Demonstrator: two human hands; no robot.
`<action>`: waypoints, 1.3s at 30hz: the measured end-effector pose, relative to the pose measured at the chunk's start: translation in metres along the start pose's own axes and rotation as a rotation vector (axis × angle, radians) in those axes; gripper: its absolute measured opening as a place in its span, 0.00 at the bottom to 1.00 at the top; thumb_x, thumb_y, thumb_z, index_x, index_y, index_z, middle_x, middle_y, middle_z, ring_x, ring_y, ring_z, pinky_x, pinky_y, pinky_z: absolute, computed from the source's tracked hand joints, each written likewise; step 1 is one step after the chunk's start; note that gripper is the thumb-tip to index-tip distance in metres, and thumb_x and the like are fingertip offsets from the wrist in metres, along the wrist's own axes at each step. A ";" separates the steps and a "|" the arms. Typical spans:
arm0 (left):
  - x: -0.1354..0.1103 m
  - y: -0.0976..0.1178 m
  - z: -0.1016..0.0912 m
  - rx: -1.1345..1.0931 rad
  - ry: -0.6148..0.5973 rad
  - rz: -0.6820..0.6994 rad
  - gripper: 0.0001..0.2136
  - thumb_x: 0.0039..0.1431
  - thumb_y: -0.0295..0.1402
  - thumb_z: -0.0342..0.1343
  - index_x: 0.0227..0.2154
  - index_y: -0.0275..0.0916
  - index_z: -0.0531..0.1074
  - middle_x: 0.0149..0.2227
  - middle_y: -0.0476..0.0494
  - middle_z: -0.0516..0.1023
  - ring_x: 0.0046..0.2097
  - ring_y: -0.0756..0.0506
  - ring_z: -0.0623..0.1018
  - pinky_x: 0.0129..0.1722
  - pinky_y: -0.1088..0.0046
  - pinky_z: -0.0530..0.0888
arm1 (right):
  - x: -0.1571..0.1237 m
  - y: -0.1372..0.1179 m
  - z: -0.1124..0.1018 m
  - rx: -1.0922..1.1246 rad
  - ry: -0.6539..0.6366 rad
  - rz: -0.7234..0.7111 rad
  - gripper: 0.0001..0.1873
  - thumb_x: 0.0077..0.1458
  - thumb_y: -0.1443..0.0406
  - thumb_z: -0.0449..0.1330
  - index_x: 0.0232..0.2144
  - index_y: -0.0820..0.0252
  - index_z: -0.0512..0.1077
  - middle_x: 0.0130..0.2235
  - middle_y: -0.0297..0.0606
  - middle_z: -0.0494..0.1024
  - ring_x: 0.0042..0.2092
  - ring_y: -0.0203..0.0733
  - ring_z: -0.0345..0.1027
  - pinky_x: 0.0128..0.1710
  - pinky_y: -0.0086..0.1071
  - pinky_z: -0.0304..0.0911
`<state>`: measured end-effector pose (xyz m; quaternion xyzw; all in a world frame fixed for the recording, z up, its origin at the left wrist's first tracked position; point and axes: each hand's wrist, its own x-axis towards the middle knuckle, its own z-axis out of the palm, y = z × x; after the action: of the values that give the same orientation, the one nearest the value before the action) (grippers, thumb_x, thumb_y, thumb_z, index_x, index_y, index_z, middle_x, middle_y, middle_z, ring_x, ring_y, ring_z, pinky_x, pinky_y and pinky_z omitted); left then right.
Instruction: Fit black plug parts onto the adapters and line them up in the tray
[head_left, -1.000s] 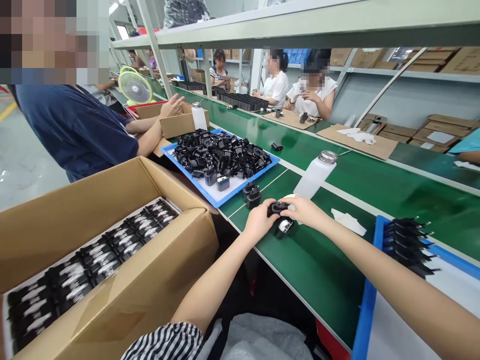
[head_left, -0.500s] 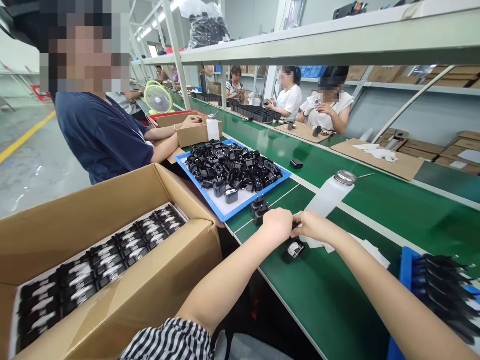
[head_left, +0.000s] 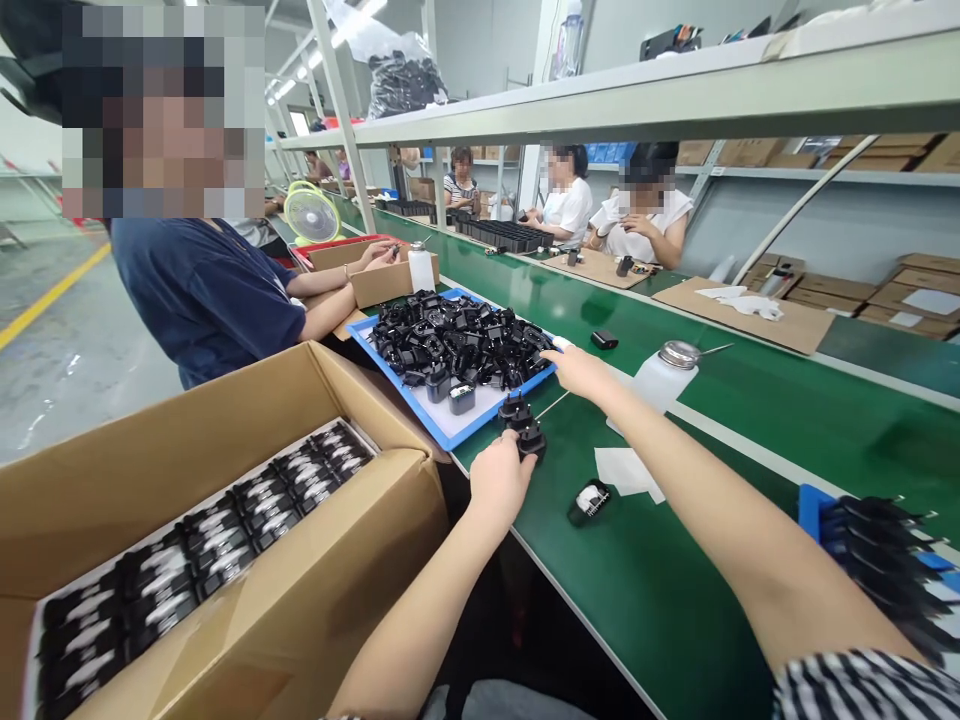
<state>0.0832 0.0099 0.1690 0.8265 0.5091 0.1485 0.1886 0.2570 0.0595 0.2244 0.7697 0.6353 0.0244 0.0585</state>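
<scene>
My left hand (head_left: 499,480) is closed around a black plug adapter (head_left: 532,438) with its pins up, at the near edge of the green bench. Touching or just behind it stands another black plug adapter (head_left: 514,408). Out to the right, my right hand (head_left: 583,374) reaches over the corner of a blue tray (head_left: 450,440), fingers stretched toward a heap of black plug housings (head_left: 469,335). Something white covers one of its fingertips. Nothing shows in that hand. An opened black housing with white inside (head_left: 589,502) lies on the bench beside a white paper sheet (head_left: 628,472).
A carton (head_left: 360,540) of packed black parts stands at the left. Behind my right hand is a white bottle with a metal cap (head_left: 667,375). A blue bin (head_left: 811,510) of black parts sits at the right. Co-workers sit along the bench.
My hands were together over the bench and have parted. The left moved down-left to the standing adapters; the right went up-left to the tray. More of the white paper shows.
</scene>
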 end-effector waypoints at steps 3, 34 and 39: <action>-0.012 -0.007 0.008 -0.127 0.134 0.070 0.09 0.48 0.28 0.49 0.35 0.35 0.62 0.35 0.43 0.68 0.39 0.46 0.69 0.36 0.72 0.67 | 0.021 -0.007 0.011 -0.040 0.032 -0.022 0.22 0.49 0.74 0.46 0.47 0.56 0.58 0.46 0.47 0.60 0.44 0.50 0.57 0.33 0.35 0.60; -0.014 0.012 0.036 -0.636 -0.231 0.297 0.22 0.42 0.28 0.55 0.43 0.38 0.59 0.40 0.48 0.70 0.43 0.51 0.69 0.41 0.76 0.66 | -0.154 -0.010 0.050 0.474 0.129 -0.062 0.05 0.52 0.65 0.48 0.33 0.59 0.59 0.34 0.36 0.69 0.35 0.41 0.62 0.31 0.30 0.56; -0.013 0.011 0.035 -0.569 -0.200 0.373 0.17 0.44 0.28 0.53 0.40 0.40 0.63 0.41 0.51 0.69 0.43 0.53 0.69 0.43 0.79 0.65 | -0.153 -0.010 0.052 0.488 0.060 -0.034 0.14 0.49 0.63 0.51 0.40 0.58 0.59 0.38 0.38 0.68 0.39 0.43 0.62 0.34 0.32 0.57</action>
<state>0.1009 -0.0118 0.1427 0.8302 0.2664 0.2344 0.4299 0.2241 -0.0922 0.1774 0.7491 0.6368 -0.1080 -0.1475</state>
